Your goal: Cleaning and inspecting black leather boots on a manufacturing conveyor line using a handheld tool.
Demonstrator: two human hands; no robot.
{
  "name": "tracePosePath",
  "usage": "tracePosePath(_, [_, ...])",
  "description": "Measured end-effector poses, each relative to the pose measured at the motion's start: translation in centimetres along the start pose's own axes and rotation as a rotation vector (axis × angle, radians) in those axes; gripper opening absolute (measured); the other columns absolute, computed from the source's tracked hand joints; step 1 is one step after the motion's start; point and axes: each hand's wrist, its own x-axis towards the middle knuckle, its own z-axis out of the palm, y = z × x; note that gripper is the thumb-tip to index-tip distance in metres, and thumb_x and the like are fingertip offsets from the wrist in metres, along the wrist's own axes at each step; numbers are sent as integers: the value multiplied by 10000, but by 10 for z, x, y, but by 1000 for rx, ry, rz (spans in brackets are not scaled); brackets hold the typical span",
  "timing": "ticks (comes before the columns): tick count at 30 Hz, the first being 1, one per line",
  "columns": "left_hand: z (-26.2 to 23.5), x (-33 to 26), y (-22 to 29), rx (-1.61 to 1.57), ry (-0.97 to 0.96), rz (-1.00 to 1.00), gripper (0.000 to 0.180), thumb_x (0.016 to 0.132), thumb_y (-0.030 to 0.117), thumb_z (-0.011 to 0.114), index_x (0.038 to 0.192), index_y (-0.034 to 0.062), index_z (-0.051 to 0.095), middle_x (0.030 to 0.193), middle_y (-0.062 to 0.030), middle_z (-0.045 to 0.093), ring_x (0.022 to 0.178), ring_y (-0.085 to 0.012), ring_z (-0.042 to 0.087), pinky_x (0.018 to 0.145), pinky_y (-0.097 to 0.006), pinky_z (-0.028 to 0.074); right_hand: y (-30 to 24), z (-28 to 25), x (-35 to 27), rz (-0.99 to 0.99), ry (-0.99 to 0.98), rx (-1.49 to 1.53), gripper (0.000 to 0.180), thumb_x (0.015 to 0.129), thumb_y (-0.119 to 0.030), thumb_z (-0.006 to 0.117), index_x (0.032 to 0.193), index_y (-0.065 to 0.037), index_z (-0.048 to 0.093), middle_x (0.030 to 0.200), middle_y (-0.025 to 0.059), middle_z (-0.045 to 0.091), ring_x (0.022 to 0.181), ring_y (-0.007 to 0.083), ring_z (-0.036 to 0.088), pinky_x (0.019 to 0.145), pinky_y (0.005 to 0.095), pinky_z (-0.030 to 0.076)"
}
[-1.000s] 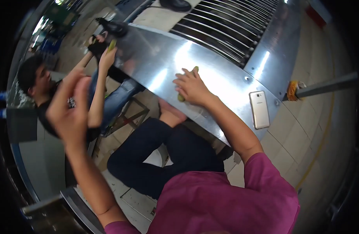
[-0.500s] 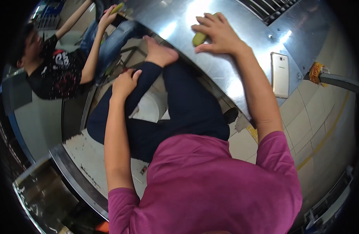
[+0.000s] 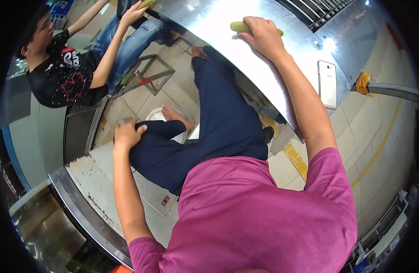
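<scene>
Green bar (image 3: 238,27) at one o'clock, gripped by right hand (image 3: 263,38), best held level; left hand (image 3: 128,135) at knee (image 3: 143,152), closure unclear.

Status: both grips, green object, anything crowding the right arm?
Right grip on green object, over metal table. Left grip on bent left leg. Phone close beside right forearm.

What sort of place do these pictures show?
Probably a factory or workshop, though I cannot be sure: the metal worktable, the row of metal bars beside it, and the yellow floor marking suggest it.
</scene>
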Motion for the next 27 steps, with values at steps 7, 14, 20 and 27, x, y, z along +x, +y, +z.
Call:
tracePosePath(7, [-70,97,37,-461,181,154,375,954,371,701,957,-3,736,884,-177,748,790,-309,705,751,-356,536,25,47,50,255,132,29,432,806,-157,753,1213,-145,611,995,71,690,948,274,692,781,422,555])
tracePosePath(14, [-188,264,133,-935,378,523,271,990,253,703,1072,-4,730,886,17,706,836,-39,614,742,-215,486,32,66,82,439,477,359,270,782,-141,809,1019,-106,684,867,93,709,761,292,712,674,367,565])
tracePosePath(20, [-252,403,259,-1383,365,457,405,981,310,717,1276,39,657,1117,-40,737,1010,-124,678,821,-271,515,39,48,78,835,499,588,167,883,-140,801,946,-45,678,718,125,660,601,248,661,591,325,510])
tracePosePath(27, [-290,534,406,-942,841,620,653,855,402,807,1349,27,603,1301,-199,652,1171,-336,637,1003,-412,502,55,37,84,1048,470,783,144,938,-151,755,938,-34,671,670,67,601,571,122,558,562,275,462])
